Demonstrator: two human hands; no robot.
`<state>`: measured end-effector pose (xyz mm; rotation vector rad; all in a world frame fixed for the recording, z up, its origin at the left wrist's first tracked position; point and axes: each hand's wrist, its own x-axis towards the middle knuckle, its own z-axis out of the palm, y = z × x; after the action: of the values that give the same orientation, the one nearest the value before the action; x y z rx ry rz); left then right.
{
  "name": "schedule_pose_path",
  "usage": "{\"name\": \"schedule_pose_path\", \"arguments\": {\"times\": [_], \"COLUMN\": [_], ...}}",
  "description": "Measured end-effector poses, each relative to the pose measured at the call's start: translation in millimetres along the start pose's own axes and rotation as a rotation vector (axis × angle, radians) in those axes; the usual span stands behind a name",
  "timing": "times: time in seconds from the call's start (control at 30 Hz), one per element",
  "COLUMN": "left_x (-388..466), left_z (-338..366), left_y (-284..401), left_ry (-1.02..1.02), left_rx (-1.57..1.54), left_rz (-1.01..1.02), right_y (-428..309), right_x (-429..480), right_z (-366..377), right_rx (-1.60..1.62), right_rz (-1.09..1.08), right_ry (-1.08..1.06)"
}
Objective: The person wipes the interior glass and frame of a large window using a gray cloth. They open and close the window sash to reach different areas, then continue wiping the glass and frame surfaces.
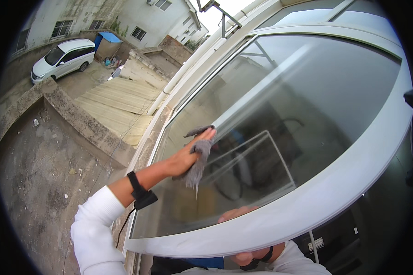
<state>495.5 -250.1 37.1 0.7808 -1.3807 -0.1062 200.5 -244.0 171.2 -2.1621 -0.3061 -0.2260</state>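
Note:
My left hand (182, 158) presses a wet grey cloth (202, 151) against the outer face of a window pane (261, 113). The cloth is bunched around the fingers, and a thin wet-looking strand hangs from its lower end. A black strap with a small device (143, 194) sits on my left wrist. Low in view, my right hand (251, 257) is partly hidden behind the white window frame (289, 213). Its thumb shows under the frame's edge, and fingers appear faintly through the glass; how firmly it grips is hidden.
A white drainpipe (165, 92) runs along the outer wall. Below lie a concrete roof (62, 165) with a raised parapet (86, 130) and a corrugated roof (120, 103). A white car (63, 60) is parked in the yard. A metal bracket (223, 20) juts from the wall above.

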Motion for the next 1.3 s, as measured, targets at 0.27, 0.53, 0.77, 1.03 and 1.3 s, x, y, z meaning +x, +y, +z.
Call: {"name": "schedule_pose_path", "arguments": {"times": [0.27, 0.53, 0.77, 1.03, 1.3], "left_x": [199, 188, 40, -101, -181], "left_z": [6, 44, 15, -45, -67], "left_y": [86, 254, 108, -156, -236], "left_ry": [-0.010, -0.175, -0.165, -0.080, -0.014], "left_rx": [0.182, 0.089, 0.169, 0.018, -0.143], "left_rz": [0.269, 0.535, 0.260, -0.446, -1.043], "right_y": [4, 9, 15, 25, 18], "right_x": [-1, -1, -3, -13, -15], "right_z": [1, 13, 10, 10, -8], "right_rx": [-0.012, -0.032, -0.605, -0.130, 0.004], "right_rz": [-0.001, -0.092, -0.272, -0.219, -0.118], "right_ry": [-0.040, 0.136, 0.183, 0.293, 0.263]}}
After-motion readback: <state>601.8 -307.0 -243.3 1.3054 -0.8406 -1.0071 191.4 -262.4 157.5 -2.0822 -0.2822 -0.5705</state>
